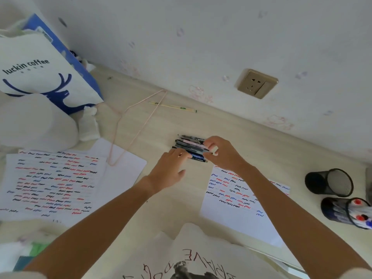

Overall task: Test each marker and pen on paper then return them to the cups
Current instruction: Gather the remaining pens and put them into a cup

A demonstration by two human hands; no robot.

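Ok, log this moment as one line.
stage: gathering pens | left hand: touching pen pile | right hand: gripping pile | mesh cups: one empty, one filled

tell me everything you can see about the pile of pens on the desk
The pile of pens lies on the pale desk just beyond the sheet of paper covered in red, blue and black squiggles. The pens lie side by side, roughly parallel, in a tight bundle; barrels look dark, blue, grey and one pinkish. The left hand touches the bundle's left end with its fingertips, and the right hand curls its fingers round the right end. Individual caps and tips are too blurred to tell.
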